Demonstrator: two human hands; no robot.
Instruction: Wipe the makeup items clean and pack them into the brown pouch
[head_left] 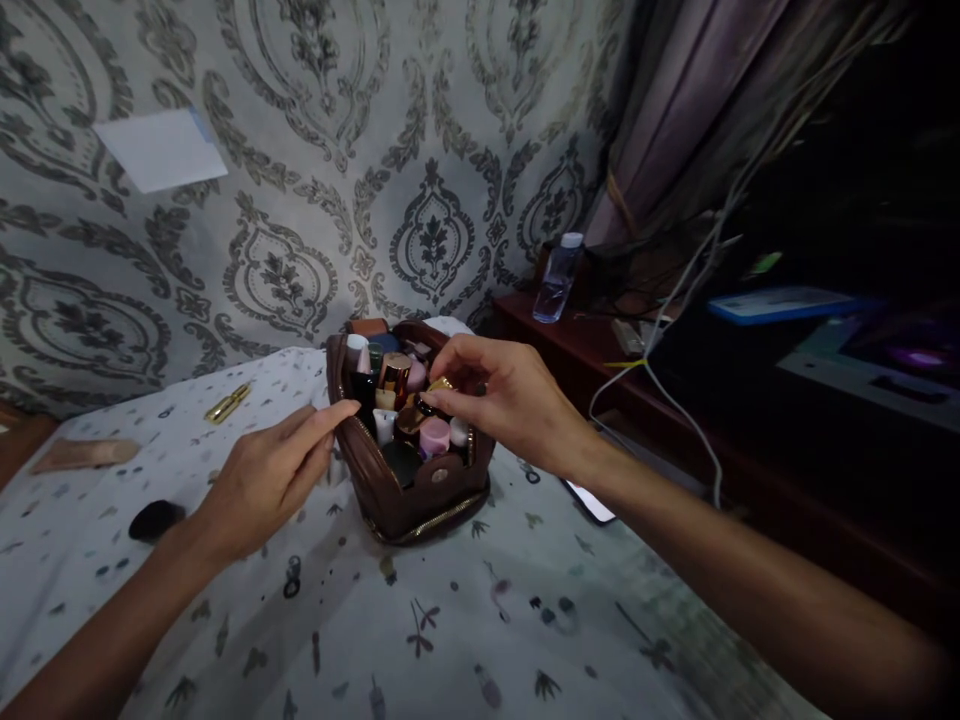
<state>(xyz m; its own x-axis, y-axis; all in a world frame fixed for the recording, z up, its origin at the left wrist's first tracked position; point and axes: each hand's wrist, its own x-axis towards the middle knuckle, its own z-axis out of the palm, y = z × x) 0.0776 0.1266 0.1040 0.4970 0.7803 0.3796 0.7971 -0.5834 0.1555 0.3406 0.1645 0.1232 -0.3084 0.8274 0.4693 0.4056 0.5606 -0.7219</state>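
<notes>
Over the brown bag (420, 508), right hand (510, 395) pinches a gold-topped item (441, 383)!
Left hand (259, 480) meets the bag, forefinger outstretched, grip unclear.

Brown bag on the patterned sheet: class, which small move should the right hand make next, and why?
Perhaps the right hand should ease the small gold item straight up, clear of its neighbours. The hand's thumb and fingers are at that item, the brown bag is crowded with cosmetics, and the left hand has its index finger at the bag's edge, where it could steady it.
</notes>
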